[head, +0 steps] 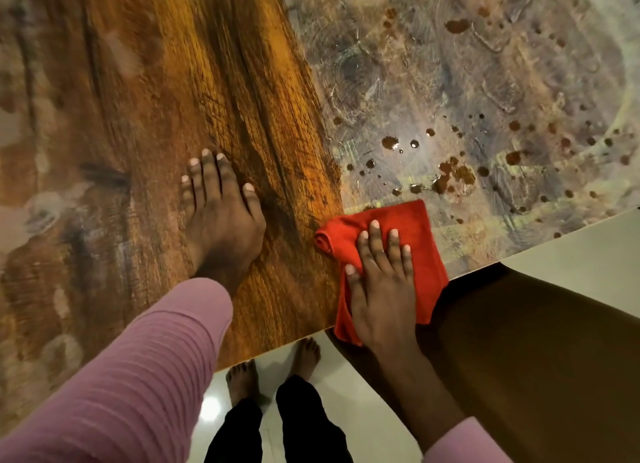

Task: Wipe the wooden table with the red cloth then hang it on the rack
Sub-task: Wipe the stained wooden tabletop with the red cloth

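Observation:
The wooden table (pixel 166 81) fills most of the view, orange-brown with dark grain. A folded red cloth (pixel 420 251) lies on it near the front edge. My right hand (pixel 381 289) presses flat on the cloth, fingers straight and spread. My left hand (pixel 221 213) rests flat on the bare wood to the left of the cloth, fingers straight. Brown liquid drops and small puddles (pixel 450 176) dot the smeared, greyish part of the table just beyond and to the right of the cloth. No rack is in view.
The table's front edge (pixel 277 350) runs diagonally, rising toward the right. Below it are a pale glossy floor (pixel 346 410) and my bare feet (pixel 273 369). A dark brown surface (pixel 536 358) lies under the table's right side.

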`<action>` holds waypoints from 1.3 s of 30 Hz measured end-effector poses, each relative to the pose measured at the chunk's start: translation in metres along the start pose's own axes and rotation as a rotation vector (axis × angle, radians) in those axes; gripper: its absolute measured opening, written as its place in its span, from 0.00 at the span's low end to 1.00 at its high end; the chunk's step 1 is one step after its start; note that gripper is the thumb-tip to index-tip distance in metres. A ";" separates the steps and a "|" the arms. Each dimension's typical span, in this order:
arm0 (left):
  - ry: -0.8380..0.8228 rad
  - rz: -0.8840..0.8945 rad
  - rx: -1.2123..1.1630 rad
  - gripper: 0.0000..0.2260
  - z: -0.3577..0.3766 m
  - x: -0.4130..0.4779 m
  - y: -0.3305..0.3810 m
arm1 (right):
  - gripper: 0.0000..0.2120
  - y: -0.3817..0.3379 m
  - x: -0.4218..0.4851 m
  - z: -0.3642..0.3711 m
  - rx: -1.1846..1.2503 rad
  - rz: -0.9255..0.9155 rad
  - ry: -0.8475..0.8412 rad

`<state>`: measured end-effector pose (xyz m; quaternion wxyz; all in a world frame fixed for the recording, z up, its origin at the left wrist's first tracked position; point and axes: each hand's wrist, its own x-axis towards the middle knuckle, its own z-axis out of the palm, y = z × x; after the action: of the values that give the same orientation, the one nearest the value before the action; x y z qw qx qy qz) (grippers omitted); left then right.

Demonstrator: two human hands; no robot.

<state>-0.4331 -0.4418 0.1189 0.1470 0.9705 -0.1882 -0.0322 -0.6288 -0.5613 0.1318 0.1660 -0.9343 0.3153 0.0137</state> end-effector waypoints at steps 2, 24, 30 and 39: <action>0.004 -0.008 0.004 0.27 0.001 -0.001 0.000 | 0.27 -0.021 -0.008 0.005 -0.006 -0.026 -0.017; -0.009 -0.006 0.029 0.26 0.001 -0.002 0.001 | 0.25 -0.019 0.006 0.003 -0.056 -0.255 -0.098; -0.023 0.002 0.028 0.26 0.000 -0.001 -0.001 | 0.30 0.005 0.069 -0.016 0.026 -0.043 -0.033; -0.037 -0.019 0.041 0.26 -0.001 -0.002 0.000 | 0.27 -0.029 0.060 -0.001 -0.041 -0.300 -0.092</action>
<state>-0.4346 -0.4412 0.1204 0.1231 0.9743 -0.1824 -0.0475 -0.5640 -0.5754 0.1340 0.1614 -0.9725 0.1638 0.0379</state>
